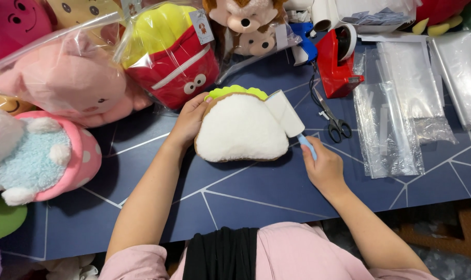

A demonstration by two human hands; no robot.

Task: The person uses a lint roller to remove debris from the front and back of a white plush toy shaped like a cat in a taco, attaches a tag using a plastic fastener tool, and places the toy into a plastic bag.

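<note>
1. Taco plush [240, 129]: one, lying flat on the blue counter [256, 192] near its middle, between the two hands. Its white fleecy face is up; its long axis runs left to right across the view. The curved edge, with a yellow-green frill [235, 91], points away from the person; the straighter brown-rimmed edge points toward them.
2. Left hand [188, 122]: grip closed over the plush's left upper rim, thumb on the white face, fingers curled behind the edge.
3. Right hand [324, 167]: grip wrapped round the light blue handle of one lint roller [286, 113]. The roller's white drum rests on the plush's upper right corner; its axis runs diagonally, drum up-left, handle down-right.
4. Scissors [333, 118]: one pair, black-handled, on the counter just right of the roller, blades pointing away from the person, handles nearest them.
5. Tape dispenser [336, 59]: one, red, beyond the scissors.
6. Clear bags [396, 109]: several flat stacks at the right; exact count cannot be told.
7. Bagged plush: a pink one [64, 83] and a red-and-yellow fries one [173, 57], at upper left; a bagged brown monkey plush [246, 26] behind the taco plush.
8. Unbagged plush [38, 155]: one, pink, blue and white, at far left.
</note>
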